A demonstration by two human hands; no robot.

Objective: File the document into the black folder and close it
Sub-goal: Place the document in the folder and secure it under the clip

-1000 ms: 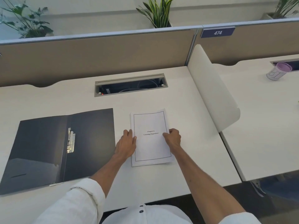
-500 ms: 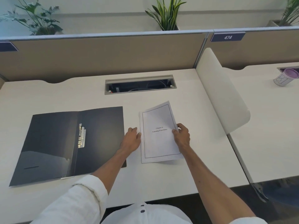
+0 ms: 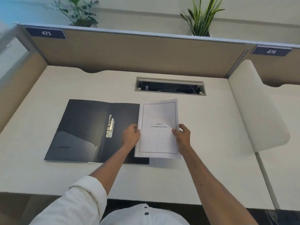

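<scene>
The left hand [image 3: 131,135] pinches the left edge of the document [image 3: 158,129], fingers curled onto the paper, its forearm crossing the near right part of the folder [image 3: 84,127]. Far left on the partition hangs a plate reading 473 [image 3: 46,33], with a plant [image 3: 76,12] behind it. The folder lies open and flat on the desk [image 3: 211,127], left of centre, its metal clip [image 3: 110,126] along the spine and a pocket on the left flap. The document, a stapled or stacked white sheaf with a bordered cover, is held at the folder's right edge; its left edge and near left corner overlap the folder's right flap, and the rest sits over bare desk. Whether it rests on the surface or is lifted slightly cannot be told. Beyond it a cable slot [image 3: 170,86] is set in the desk. The right hand [image 3: 182,135] grips the document's right edge, thumb on top. A second plant [image 3: 201,18] stands behind the partition, and a plate reading 474 [image 3: 271,51] is at far right above a white divider [image 3: 259,111].
</scene>
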